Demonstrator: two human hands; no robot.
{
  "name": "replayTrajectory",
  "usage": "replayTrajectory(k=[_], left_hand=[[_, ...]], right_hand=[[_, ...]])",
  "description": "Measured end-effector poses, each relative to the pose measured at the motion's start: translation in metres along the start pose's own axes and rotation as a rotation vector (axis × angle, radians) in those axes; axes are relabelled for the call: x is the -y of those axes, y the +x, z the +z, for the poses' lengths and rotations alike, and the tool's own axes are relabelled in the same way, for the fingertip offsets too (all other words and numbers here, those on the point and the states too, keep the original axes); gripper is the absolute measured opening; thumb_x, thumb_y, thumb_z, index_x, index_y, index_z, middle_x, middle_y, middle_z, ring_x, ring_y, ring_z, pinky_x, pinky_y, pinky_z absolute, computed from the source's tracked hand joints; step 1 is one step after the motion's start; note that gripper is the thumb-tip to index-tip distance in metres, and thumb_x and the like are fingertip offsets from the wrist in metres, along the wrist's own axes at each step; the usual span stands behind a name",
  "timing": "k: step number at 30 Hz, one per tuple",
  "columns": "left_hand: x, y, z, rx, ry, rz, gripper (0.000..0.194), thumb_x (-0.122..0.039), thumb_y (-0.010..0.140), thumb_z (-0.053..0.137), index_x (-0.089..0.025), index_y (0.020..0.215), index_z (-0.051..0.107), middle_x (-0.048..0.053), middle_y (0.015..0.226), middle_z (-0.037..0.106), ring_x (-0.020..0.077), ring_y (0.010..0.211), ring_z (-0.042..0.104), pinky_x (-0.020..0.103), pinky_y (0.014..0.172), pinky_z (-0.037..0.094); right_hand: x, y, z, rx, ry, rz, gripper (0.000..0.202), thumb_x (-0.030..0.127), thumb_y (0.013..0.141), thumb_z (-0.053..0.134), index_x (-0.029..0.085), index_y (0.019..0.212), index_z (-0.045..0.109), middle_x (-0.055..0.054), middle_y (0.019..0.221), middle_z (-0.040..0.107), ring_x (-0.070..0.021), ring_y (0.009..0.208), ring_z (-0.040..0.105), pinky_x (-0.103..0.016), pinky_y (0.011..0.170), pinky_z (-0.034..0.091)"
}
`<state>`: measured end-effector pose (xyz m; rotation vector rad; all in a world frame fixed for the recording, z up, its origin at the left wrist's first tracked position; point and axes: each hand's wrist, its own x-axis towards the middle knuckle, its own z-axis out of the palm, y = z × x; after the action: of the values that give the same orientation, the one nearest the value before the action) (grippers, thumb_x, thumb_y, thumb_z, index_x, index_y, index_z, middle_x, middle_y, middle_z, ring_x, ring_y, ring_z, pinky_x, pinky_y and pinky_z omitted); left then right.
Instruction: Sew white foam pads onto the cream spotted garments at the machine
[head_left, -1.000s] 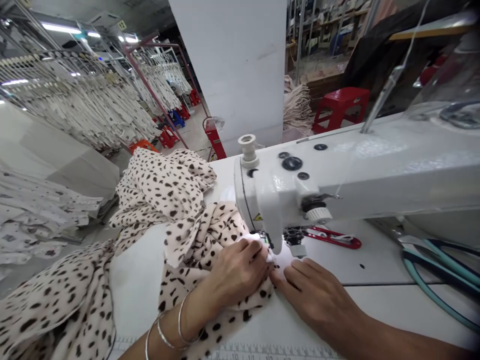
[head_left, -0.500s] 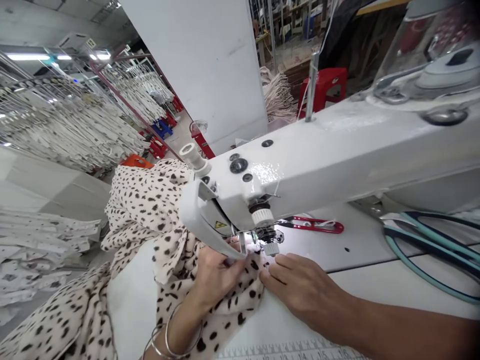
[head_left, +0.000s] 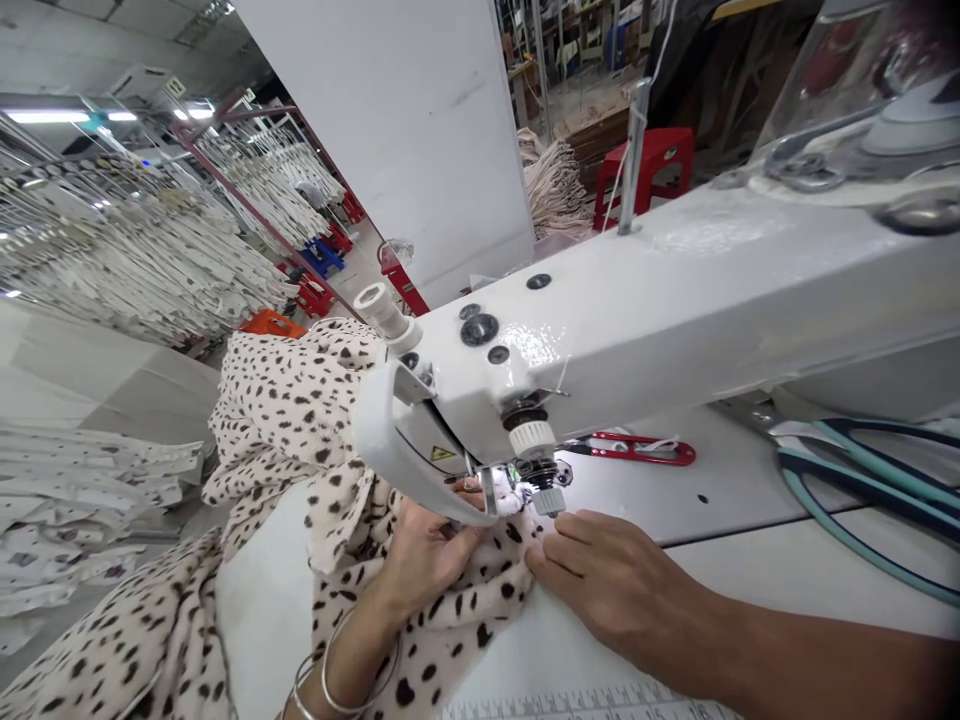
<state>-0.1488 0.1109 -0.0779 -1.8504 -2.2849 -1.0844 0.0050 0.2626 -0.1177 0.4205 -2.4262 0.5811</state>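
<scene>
1. White sewing table point(head_left: 262, 570): black-spotted fabric point(head_left: 465, 615) was noted partly beneath the sewing-machine head point(head_left: 450, 400), just left of the right hand point(head_left: 607, 575).
2. Fabric was overlain by the left hand point(head_left: 424, 560); neither grip could be determined.

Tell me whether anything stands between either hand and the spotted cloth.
Nothing visible does: the left hand lies on the spotted cloth, and the right hand is at its edge. The sewing machine only hides part of the left hand from view.

Left hand point(head_left: 427, 565) bare; thin, round silver-coloured bangles point(head_left: 325, 672) (at least two, loose-fitting) above the wrist point(head_left: 388, 597). Right hand point(head_left: 611, 580) and forearm point(head_left: 735, 645) bare.
</scene>
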Motion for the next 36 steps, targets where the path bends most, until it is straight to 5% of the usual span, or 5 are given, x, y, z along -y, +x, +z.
replayTrajectory(k=[3, 8, 15, 22, 36], left_hand=[[0.004, -0.002, -0.002, 0.018, 0.07, 0.009, 0.014, -0.018, 0.088, 0.061, -0.018, 0.081, 0.073, 0.007, 0.09, 0.075, 0.0201, 0.081, 0.07, 0.032, 0.072, 0.059], [0.004, -0.001, -0.003, -0.053, 0.096, -0.225, 0.019, -0.023, 0.088, 0.063, -0.018, 0.074, 0.074, 0.005, 0.075, 0.073, 0.0189, 0.069, 0.068, 0.028, 0.061, 0.057], [0.0, -0.002, 0.001, 0.013, -0.037, -0.057, 0.011, -0.02, 0.09, 0.062, -0.021, 0.093, 0.072, 0.005, 0.086, 0.072, 0.0186, 0.081, 0.07, 0.028, 0.069, 0.059], [-0.008, -0.007, 0.009, 0.003, 0.189, 0.205, 0.024, -0.007, 0.089, 0.055, -0.019, 0.107, 0.065, 0.008, 0.096, 0.069, 0.0191, 0.09, 0.066, 0.036, 0.082, 0.057], [-0.013, -0.013, 0.02, 0.041, 0.232, 0.195, 0.018, -0.009, 0.091, 0.051, -0.015, 0.101, 0.064, 0.008, 0.082, 0.065, 0.0208, 0.086, 0.065, 0.035, 0.075, 0.062]], right_hand=[[0.0, 0.0, -0.002, 0.003, 0.002, -0.017, 0.025, -0.004, 0.086, 0.041, 0.01, 0.09, 0.062, -0.002, 0.072, 0.052, -0.0161, 0.065, 0.042, -0.031, 0.058, 0.032], [0.002, 0.001, -0.002, 0.037, -0.008, 0.019, 0.02, 0.0, 0.086, 0.049, 0.01, 0.098, 0.061, -0.002, 0.076, 0.054, -0.0161, 0.068, 0.044, -0.031, 0.057, 0.032], [0.004, -0.002, 0.001, 0.042, -0.022, 0.058, 0.024, 0.0, 0.084, 0.046, 0.012, 0.1, 0.06, -0.003, 0.078, 0.057, -0.0166, 0.07, 0.046, -0.032, 0.053, 0.034], [0.003, -0.001, 0.004, 0.092, -0.002, 0.047, 0.019, 0.005, 0.081, 0.053, 0.012, 0.098, 0.059, -0.004, 0.079, 0.057, -0.0181, 0.071, 0.048, -0.032, 0.056, 0.036], [0.005, -0.007, 0.019, 0.06, -0.019, 0.039, 0.021, 0.001, 0.089, 0.041, 0.015, 0.087, 0.057, -0.003, 0.079, 0.056, -0.0173, 0.072, 0.049, -0.031, 0.06, 0.035]])
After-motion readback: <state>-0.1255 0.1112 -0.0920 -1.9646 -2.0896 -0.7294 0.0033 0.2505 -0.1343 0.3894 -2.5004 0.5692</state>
